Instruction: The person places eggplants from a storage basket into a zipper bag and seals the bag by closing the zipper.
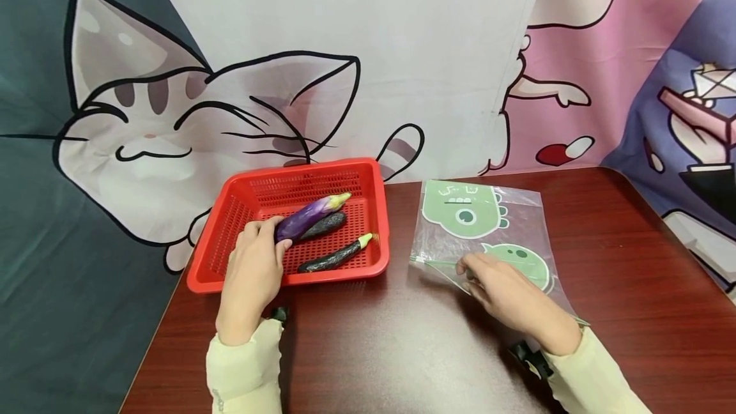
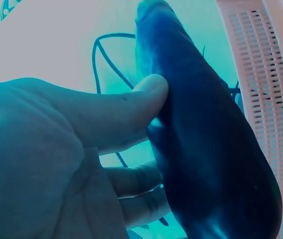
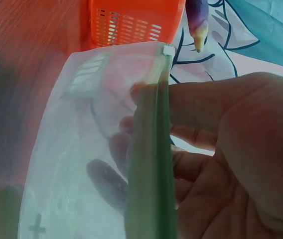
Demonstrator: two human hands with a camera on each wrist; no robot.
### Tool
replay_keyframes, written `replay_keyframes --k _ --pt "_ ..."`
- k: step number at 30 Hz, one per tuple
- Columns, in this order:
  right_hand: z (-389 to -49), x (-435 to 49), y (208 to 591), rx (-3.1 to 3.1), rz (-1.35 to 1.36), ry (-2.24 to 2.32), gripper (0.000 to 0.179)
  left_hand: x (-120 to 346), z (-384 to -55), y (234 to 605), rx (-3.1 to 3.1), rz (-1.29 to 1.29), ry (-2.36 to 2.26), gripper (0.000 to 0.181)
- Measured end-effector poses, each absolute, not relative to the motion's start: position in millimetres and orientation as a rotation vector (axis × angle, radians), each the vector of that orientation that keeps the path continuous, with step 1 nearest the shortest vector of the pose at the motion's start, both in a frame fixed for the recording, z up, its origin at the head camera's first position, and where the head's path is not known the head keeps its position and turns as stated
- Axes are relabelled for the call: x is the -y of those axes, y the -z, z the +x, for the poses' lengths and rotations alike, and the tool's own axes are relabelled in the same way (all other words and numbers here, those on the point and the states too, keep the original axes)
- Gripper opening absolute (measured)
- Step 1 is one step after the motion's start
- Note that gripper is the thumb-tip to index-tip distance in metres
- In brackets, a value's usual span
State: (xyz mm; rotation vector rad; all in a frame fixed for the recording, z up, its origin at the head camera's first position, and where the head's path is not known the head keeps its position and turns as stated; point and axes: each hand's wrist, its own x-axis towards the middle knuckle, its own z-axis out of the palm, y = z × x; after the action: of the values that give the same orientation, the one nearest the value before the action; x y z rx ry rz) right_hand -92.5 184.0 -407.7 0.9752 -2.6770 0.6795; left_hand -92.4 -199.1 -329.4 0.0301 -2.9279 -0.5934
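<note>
My left hand grips a purple eggplant by its thick end, over the red basket. In the left wrist view the thumb lies along one side of the eggplant, with other fingers behind it. Below lie a dark, wrinkled vegetable and a slim dark one with a pale stem end. My right hand is at the parted mouth of a clear zip bag printed with green cartoon shapes. Its loosely bent, spread fingers show through the plastic in the right wrist view, beyond the green zip strip.
The bag lies on a brown table, right of the basket. A printed cloth with a cartoon cat hangs along the table's back edge. A white slider sits at one end of the zip strip.
</note>
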Motion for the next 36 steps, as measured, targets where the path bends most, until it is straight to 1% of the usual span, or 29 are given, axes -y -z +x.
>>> replay_keyframes --k 5,16,27,36 --pt "-92.6 -184.0 403.7 2.714 0.952 -0.671 0.028 192.4 -89.2 329.3 2.910 0.009 0.606 0.047" --pt "-95.7 -183.1 398.5 2.771 0.926 -0.642 0.037 177.1 -76.3 328.7 2.869 -0.051 0.665 0.047" --pt "-96.4 -180.3 397.9 2.818 0.886 -0.642 0.048 160.9 -67.3 329.0 2.808 -0.170 0.709 0.046" --pt "-95.9 -179.5 397.6 2.812 0.876 -0.664 0.054 149.2 -65.6 329.9 2.814 -0.331 0.717 0.046"
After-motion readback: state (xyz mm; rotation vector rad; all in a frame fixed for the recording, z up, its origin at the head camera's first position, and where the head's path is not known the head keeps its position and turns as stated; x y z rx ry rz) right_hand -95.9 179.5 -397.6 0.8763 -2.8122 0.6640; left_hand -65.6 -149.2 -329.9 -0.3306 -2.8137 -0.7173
